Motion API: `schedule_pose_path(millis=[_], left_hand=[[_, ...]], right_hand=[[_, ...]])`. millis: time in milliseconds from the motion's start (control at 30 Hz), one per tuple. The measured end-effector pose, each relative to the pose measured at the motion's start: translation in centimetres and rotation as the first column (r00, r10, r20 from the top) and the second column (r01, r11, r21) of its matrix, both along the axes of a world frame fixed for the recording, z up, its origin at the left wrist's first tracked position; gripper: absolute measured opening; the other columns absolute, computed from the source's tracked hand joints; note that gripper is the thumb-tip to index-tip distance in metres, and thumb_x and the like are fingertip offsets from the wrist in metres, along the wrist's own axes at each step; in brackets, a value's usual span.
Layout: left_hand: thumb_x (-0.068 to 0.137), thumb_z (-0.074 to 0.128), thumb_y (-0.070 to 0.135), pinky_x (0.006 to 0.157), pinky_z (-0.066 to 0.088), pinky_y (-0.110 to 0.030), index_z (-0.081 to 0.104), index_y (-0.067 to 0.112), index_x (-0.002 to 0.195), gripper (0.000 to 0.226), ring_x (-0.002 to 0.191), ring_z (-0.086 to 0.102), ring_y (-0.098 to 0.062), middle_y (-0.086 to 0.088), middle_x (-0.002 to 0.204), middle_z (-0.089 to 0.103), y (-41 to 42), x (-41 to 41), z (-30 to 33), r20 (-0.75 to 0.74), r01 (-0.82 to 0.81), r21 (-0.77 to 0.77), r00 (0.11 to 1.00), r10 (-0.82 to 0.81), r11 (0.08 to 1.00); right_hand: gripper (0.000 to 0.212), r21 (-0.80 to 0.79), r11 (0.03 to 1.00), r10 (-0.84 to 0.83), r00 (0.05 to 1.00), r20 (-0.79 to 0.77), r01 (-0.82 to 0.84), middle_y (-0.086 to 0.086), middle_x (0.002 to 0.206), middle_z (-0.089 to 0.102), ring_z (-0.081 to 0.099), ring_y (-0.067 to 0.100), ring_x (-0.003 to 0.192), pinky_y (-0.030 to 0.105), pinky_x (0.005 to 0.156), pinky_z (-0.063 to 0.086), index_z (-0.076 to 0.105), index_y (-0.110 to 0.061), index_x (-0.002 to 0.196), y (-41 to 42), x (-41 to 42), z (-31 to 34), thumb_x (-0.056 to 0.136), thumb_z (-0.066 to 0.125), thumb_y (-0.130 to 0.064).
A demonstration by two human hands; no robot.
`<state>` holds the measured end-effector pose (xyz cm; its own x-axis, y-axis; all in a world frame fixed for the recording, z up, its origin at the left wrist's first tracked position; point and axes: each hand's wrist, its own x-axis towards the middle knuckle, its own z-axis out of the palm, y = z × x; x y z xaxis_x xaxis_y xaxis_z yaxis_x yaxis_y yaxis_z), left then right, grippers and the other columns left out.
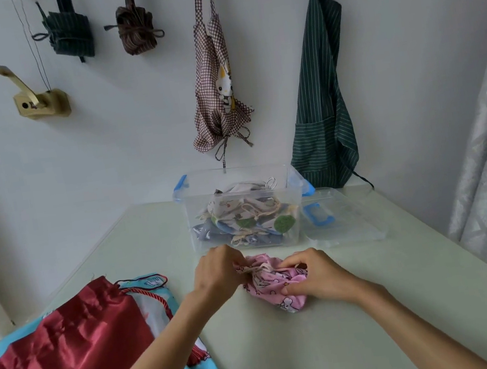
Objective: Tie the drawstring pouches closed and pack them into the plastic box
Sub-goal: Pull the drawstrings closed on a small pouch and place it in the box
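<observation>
Red satin bag (57, 363) cut off by left edge; left fingers (231, 260) hidden.

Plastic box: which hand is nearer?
Left. The left hand sits just in front of the plastic box; the right hand grips the pink pouch farther back.

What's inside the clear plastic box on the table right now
The plastic box holds a pile of patterned fabric pouches, several with cord drawstrings. How many there are cannot be told, since the top ones cover those beneath.
</observation>
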<state>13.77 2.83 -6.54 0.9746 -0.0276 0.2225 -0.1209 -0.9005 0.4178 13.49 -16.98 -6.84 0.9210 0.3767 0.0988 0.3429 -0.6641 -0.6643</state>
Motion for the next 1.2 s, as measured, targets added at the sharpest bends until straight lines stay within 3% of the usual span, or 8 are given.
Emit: schedule_pose_path(millis=[267,500,633,767,933,1033,1100,1200], left_hand=[[0.069,0.082,0.030,0.063,0.044,-0.023,0.077,0.023,0.087,0.020,0.074,0.063,-0.013,0.004,0.078,0.067,1.2,-0.1,9.8,0.326,0.065,-0.337,0.944,0.052,0.939],[0.075,0.078,0.027,0.070,0.048,-0.029,0.074,0.017,0.097,0.025,0.085,0.064,-0.019,-0.002,0.098,0.069,-1.7,6.8,14.2,0.546,0.074,-0.415,0.817,0.183,0.907],[0.082,0.071,0.029,0.070,0.050,-0.031,0.073,0.020,0.099,0.020,0.082,0.062,-0.018,-0.001,0.099,0.071,-2.9,10.5,11.0,0.341,-0.088,-0.307,0.919,0.196,0.948],[0.099,0.038,0.033,0.077,0.044,-0.033,0.066,0.007,0.097,0.038,0.081,0.056,-0.024,-0.012,0.097,0.066,-2.8,12.3,8.6,-0.075,0.046,0.020,0.996,-0.045,0.999],[0.101,0.024,0.041,0.093,0.037,-0.040,0.062,0.013,0.112,0.048,0.101,0.049,-0.023,-0.012,0.113,0.060,-2.5,11.9,10.4,-0.068,0.185,0.242,0.983,-0.173,0.953],[0.102,0.017,0.038,0.100,0.033,-0.044,0.055,0.015,0.121,0.049,0.118,0.045,-0.029,-0.014,0.119,0.055,-3.1,11.3,9.9,-0.137,0.219,0.358,0.974,-0.181,0.908],[0.102,0.012,0.038,0.102,0.031,-0.043,0.054,0.012,0.122,0.053,0.110,0.051,-0.029,-0.016,0.105,0.058,-3.5,11.0,9.2,-0.225,0.221,0.276,0.961,-0.161,0.935],[0.103,0.015,0.034,0.112,0.022,-0.045,0.057,0.013,0.118,0.049,0.098,0.055,-0.024,-0.007,0.091,0.060,-3.2,9.9,9.0,-0.120,0.199,0.235,0.977,-0.175,0.951]], right_hand=[[0.039,0.329,0.944,-0.092,0.944,0.318,-0.019,-0.005,0.104,0.063,0.062,0.011,0.097,0.021,0.087,0.051,0.061,-0.018,0.118,-0.7,1.4,7.9,0.085,0.060,0.003],[0.030,0.355,0.923,-0.376,0.548,0.747,0.150,0.004,0.098,0.067,0.058,0.014,0.078,0.021,0.073,0.047,0.068,-0.007,0.111,1.3,8.5,11.9,0.084,0.060,0.005],[0.027,0.013,0.960,-0.224,0.740,0.634,0.280,0.007,0.108,0.066,0.060,0.023,0.098,0.033,0.093,0.046,0.067,-0.014,0.115,-0.3,11.6,9.1,0.093,0.052,-0.009],[0.044,-0.341,0.914,-0.169,0.970,0.177,0.221,0.003,0.141,0.045,0.026,0.016,0.140,0.047,0.115,-0.007,0.060,-0.021,0.123,-1.5,12.3,8.1,0.099,0.023,-0.020],[0.037,-0.133,0.956,-0.147,0.821,0.551,0.261,-0.001,0.126,0.060,0.045,0.014,0.123,0.043,0.117,0.011,0.062,-0.021,0.116,-0.4,11.6,9.2,0.097,0.029,-0.018],[0.047,-0.306,0.928,-0.094,0.927,0.362,0.214,0.006,0.109,0.065,0.054,0.020,0.108,0.046,0.114,0.018,0.065,-0.012,0.108,0.5,11.6,8.1,0.099,0.020,-0.025],[0.048,-0.276,0.940,-0.163,0.974,0.157,0.202,0.011,0.090,0.059,0.055,0.027,0.090,0.042,0.089,0.037,0.058,-0.002,0.091,0.5,11.6,7.9,0.099,0.019,-0.030],[0.048,-0.187,0.960,-0.200,0.978,0.052,0.206,0.010,0.111,0.057,0.053,0.029,0.108,0.041,0.086,0.041,0.063,-0.013,0.115,0.1,11.4,8.7,0.098,0.025,-0.034]])
